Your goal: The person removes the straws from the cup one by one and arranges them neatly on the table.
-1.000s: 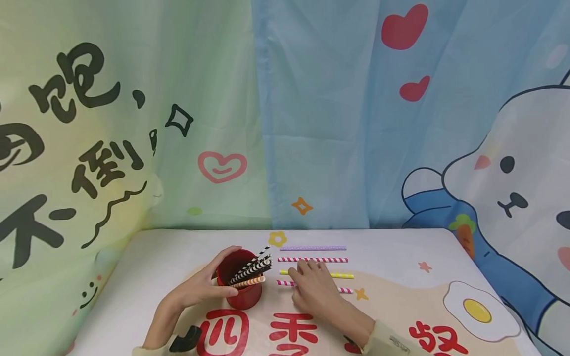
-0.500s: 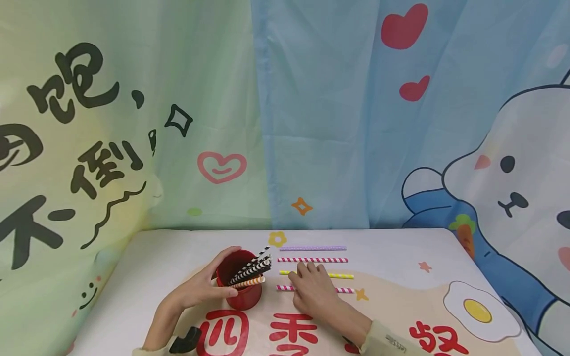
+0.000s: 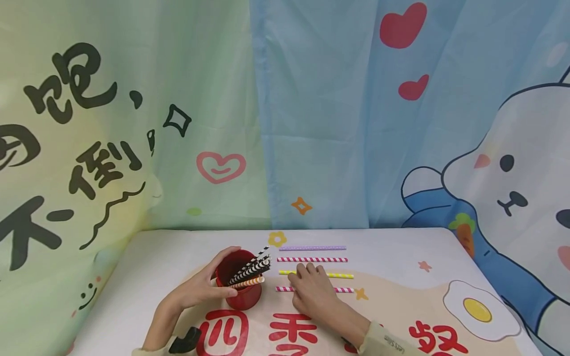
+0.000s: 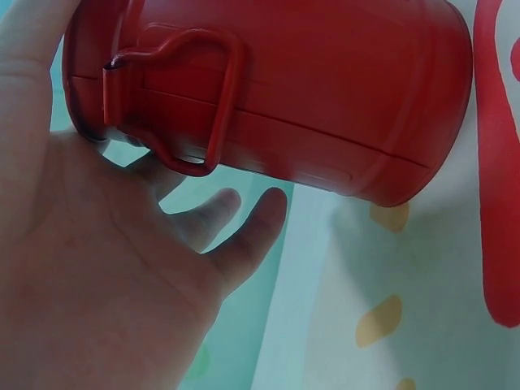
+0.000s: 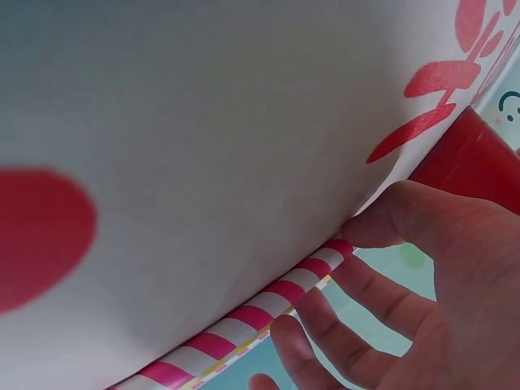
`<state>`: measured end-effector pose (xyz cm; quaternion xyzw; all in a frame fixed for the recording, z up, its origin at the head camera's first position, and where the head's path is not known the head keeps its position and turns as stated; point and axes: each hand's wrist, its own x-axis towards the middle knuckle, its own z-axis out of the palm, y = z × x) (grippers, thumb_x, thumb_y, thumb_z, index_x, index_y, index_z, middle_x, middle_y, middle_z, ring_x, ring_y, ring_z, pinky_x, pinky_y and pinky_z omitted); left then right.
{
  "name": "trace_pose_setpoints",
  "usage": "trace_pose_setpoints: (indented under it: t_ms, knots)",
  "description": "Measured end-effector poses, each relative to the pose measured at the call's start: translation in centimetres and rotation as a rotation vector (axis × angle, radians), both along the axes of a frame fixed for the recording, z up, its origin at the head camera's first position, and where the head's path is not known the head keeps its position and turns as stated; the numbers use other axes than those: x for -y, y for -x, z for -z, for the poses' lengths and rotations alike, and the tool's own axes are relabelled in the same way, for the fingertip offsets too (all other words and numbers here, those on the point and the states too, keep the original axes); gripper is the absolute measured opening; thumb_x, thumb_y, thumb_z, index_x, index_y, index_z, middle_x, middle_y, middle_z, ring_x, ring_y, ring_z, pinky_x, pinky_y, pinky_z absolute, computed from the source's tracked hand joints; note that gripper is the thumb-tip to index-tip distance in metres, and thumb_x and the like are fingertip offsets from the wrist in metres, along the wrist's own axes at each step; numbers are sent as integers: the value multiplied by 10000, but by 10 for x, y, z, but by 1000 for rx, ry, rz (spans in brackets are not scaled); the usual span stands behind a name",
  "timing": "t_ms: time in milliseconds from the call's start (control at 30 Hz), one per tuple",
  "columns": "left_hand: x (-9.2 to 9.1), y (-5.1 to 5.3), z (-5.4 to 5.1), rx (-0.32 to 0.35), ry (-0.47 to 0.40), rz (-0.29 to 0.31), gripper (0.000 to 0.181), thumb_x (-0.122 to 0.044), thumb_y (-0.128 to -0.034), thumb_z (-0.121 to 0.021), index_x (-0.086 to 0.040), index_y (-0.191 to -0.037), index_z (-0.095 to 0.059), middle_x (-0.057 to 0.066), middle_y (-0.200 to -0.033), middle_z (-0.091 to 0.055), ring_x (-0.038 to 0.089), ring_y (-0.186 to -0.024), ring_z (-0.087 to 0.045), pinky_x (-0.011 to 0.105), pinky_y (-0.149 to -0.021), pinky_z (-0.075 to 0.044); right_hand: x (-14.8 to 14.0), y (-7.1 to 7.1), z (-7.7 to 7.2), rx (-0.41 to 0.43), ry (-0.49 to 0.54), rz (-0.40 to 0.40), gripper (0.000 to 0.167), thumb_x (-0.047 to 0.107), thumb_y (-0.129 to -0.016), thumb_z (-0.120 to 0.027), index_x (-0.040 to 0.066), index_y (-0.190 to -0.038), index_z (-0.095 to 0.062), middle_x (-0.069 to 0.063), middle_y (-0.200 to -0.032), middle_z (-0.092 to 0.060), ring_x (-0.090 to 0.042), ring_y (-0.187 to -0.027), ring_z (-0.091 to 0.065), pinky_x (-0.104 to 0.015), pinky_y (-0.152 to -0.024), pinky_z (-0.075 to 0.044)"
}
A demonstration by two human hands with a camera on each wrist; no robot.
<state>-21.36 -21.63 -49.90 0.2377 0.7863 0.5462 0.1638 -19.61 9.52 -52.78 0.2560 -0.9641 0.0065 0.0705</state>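
My left hand [image 3: 196, 290] grips a small red metal bucket [image 3: 246, 299] near its rim, tilting the mouth to the right. Inside lean several black-and-white paper straws [image 3: 251, 271] and an orange-striped straw [image 3: 250, 282]. In the left wrist view, a wire handle [image 4: 227, 97] hangs on the bucket's side. My right hand [image 3: 315, 291] lies over a pink-and-white striped paper straw [image 3: 345, 290], covering its middle. The right wrist view shows thumb and fingers on either side of that straw [image 5: 253, 314], pinching it against the table. Just behind it, a yellow straw [image 3: 342, 276] runs partly under the fingers.
Farther back lie a red-and-white striped straw [image 3: 311, 259] and a purple straw [image 3: 312, 248], roughly parallel. A printed cloth [image 3: 392, 257] covers the table, and a patterned curtain [image 3: 316, 123] hangs behind it. A black object [image 3: 186, 340] is by my left wrist.
The pink-striped straw has turned slightly, its left end coming nearer, so it lies straighter. My right hand has drawn back a little toward me. The left hand and bucket stay put.
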Motion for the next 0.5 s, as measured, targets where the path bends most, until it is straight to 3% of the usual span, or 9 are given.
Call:
trace_pose_setpoints:
  t_ms: [233, 500]
  knots:
    - [0, -1, -1, 7, 4, -3, 875, -230, -848, -774, -263, -1561, -268, 60, -1474, -475, 318, -1341, -437, 543, -1052, -417, 2, -1, -1, 9, -14, 19, 279, 255, -845, -686, 174, -1113, -688, -28, -957, -581, -220, -907, -523, -437, -851, -470]
    - [-1, -1, -2, 22, -26, 5, 892, -194, -852, -774, -173, -1571, -247, 70, -1486, -453, 344, -1341, -429, 549, -1039, -434, 2, -3, 0, -28, -5, 16, 223, 250, -849, -690, 174, -1056, -657, -20, -915, -555, -212, -873, -509, -416, -815, -458]
